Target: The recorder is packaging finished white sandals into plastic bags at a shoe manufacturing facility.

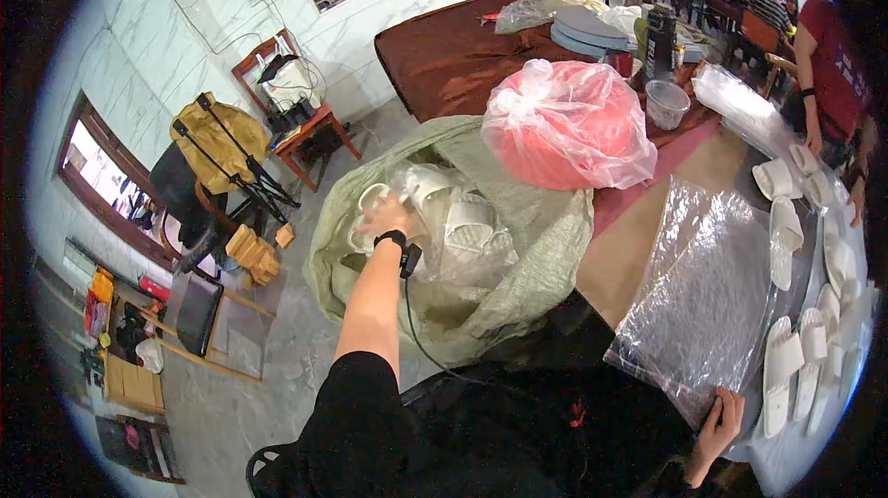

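Black flask (659, 43), pale markings, too small to read. White slippers (469, 223), broad-strapped, glossy in clear wrapping, lying inside a pale green sack (548, 253); my left hand (387, 218) reaches among them, blurred, its hold impossible to tell. Clear plastic bag (698, 290), creased, laid flat; my right hand (721, 419) has fingers bent at its near corner, whether pinching I cannot tell.

Left arm (370, 308) stretched forward, left grip (388, 217) back upward, right grip (721, 421) held low, fingers (733, 405) bent
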